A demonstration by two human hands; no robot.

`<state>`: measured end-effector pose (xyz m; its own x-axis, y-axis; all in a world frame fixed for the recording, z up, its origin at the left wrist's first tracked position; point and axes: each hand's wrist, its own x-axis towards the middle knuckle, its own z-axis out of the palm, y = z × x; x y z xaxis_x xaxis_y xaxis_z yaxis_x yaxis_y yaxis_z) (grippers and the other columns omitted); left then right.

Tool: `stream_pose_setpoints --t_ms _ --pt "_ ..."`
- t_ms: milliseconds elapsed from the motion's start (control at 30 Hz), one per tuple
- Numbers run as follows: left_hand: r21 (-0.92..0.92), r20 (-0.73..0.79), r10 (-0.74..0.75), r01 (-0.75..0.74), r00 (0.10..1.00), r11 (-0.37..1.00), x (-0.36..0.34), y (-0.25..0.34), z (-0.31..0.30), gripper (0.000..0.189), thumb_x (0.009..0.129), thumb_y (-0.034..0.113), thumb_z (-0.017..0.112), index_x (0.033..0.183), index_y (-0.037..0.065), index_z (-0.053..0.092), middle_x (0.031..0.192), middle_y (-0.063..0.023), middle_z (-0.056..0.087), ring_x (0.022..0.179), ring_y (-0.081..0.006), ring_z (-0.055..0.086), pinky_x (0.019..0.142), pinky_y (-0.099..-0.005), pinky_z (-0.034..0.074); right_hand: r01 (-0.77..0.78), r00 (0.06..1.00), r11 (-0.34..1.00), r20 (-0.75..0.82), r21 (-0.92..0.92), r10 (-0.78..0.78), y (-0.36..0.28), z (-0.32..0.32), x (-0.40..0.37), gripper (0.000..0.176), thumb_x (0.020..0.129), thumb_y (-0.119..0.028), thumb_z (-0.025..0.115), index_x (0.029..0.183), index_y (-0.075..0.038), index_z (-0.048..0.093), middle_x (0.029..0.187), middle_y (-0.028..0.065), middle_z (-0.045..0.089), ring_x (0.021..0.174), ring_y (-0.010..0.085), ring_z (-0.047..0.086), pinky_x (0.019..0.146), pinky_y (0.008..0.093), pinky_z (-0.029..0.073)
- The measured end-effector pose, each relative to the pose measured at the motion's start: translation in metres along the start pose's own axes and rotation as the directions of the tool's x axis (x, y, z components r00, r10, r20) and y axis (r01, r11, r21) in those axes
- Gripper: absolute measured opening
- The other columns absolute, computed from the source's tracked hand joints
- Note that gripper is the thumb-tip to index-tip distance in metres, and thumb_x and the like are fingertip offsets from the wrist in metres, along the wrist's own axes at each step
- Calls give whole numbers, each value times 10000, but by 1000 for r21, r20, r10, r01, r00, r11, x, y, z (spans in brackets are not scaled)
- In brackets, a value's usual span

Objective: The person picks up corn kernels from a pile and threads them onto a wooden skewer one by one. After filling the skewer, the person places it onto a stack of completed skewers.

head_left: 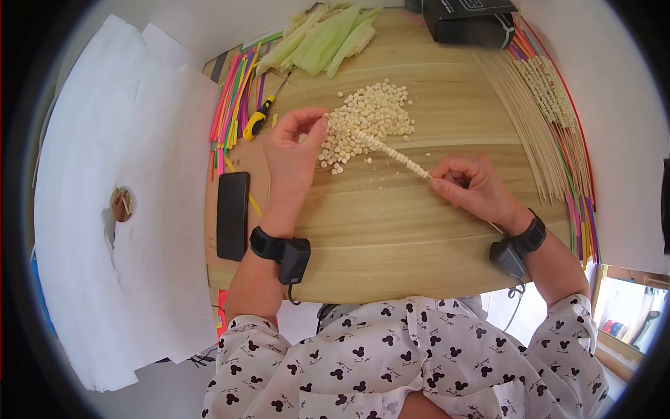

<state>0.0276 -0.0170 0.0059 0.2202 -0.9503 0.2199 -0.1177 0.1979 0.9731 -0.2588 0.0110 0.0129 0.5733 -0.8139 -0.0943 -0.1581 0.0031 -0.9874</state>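
Note:
My right hand (471, 185) pinches a thin stick threaded with a row of pale kernels (394, 154). The row slants up and left from my fingertips to above the kernel pile, and the bare end of the stick comes out below my right palm. My left hand (296, 143) is at the left edge of the pile of pale kernels (377, 112), its thumb and forefinger pressed together; what they hold, if anything, is too small to make out. Both wrists wear black straps with small boxes.
Left on the wooden table (363, 258) are a black phone (232, 215), a yellow-black screwdriver (258, 120) and coloured straws (234, 101). Corn husks (324, 38) and a black box (467, 24) lie at the back. Bare sticks (527, 126) and filled sticks (551, 91) lie right.

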Motion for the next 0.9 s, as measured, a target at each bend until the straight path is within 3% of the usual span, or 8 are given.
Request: stream_pose_setpoints --t_ms 67,167,267,500,600,667,900 --pt "177 -33 137 -129 990 976 -1 -1 1 118 811 11 665 926 -15 670 823 -23 665 728 -64 578 671 -208 462 14 1000 1000 2 -24 -14 0 0 0 94 908 -88 601 840 -27 580 621 -89 464 573 -13 371 499 184 291" --pt "320 -55 238 -209 970 924 -4 -3 4 111 791 2 662 902 -4 666 783 -34 646 705 -86 572 664 -232 457 15 1000 1000 1 -25 -15 1 1 0 95 907 -84 601 836 -24 579 617 -88 456 570 -12 365 494 186 287" --pt "454 -9 329 -289 944 842 -6 0 4 108 829 -15 648 937 -11 659 795 -9 624 730 -56 547 642 -201 449 21 1000 999 -2 -49 -21 2 1 1 95 906 -81 603 834 -23 578 615 -87 451 568 -11 358 492 186 283" --pt "401 -32 343 -302 939 865 -8 -3 6 109 825 -14 651 934 -12 659 768 -12 610 711 -59 543 638 -202 443 26 1000 999 5 -45 -26 1 2 0 99 908 -84 603 836 -22 578 616 -85 451 569 -9 358 492 187 284" --pt "458 -18 365 -317 931 830 -10 -2 7 111 829 -18 646 939 -12 659 782 -7 611 726 -60 547 653 -200 445 19 1000 999 12 -44 -18 0 1 0 98 911 -85 601 840 -22 578 620 -84 455 573 -8 362 497 188 289" --pt "352 -49 280 -246 959 903 -10 -6 7 112 837 -24 640 947 -13 660 814 0 620 755 -61 550 674 -199 448 17 1000 999 19 -36 -16 -2 1 0 96 913 -87 602 844 -23 579 625 -82 460 577 -6 366 501 189 294" --pt "285 -44 271 -247 962 926 -13 -1 12 130 840 -27 643 967 -16 665 862 -3 639 783 -60 553 696 -197 453 25 1000 999 11 -34 -25 0 1 0 97 920 -103 600 868 -22 589 627 -81 462 583 -3 368 508 188 298"
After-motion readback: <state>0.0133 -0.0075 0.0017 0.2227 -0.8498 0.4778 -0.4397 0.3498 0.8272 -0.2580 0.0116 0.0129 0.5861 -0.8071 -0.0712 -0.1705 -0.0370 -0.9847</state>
